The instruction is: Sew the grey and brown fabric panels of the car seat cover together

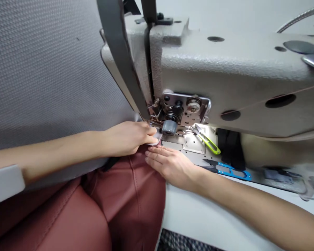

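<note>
Reddish-brown leather lying nearest, feeding under the sewing machine. Left hand pinching a pale tab at the foot; right hand pressed flat, fingers together. Probably lining up a seam; careful alignment needed next.

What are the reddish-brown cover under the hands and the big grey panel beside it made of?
The reddish-brown stitched cover looks like leather or imitation leather: smooth, slightly sheened, with sewn seams. The grey woven-textured panel looks like mesh fabric, matte with a fine regular weave. Neither can be told for certain.
</note>
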Demonstrator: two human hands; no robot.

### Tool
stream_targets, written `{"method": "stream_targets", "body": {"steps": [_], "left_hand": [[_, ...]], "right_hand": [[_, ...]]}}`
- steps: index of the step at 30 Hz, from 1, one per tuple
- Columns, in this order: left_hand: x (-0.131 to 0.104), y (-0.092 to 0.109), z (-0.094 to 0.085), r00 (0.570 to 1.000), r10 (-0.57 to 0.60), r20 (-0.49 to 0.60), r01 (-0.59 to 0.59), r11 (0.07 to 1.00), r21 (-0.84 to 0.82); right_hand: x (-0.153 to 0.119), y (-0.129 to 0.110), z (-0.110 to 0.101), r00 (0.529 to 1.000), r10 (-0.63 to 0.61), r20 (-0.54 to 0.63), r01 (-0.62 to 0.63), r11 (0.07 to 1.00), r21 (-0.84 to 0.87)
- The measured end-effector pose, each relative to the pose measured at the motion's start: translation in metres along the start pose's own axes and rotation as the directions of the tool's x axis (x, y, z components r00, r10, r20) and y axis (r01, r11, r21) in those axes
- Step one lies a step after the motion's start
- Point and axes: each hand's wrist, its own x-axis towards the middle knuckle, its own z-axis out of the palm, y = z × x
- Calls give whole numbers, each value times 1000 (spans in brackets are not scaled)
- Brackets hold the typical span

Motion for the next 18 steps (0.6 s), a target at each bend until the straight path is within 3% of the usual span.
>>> {"method": "stream_targets", "body": {"steps": [3,9,18], "left_hand": [[3,2,-2,998,18,59,-20,999,40],[11,11,-8,987,-81,139,74,996,53],[10,19,-2,993,-101,67,96,992,76]], "right_hand": [[0,5,1,1000,23,-6,-22,998,58],[5,12,2,996,93,12,-94,987,127],[-4,11,-12,997,62,-49,-59,996,62]]}}
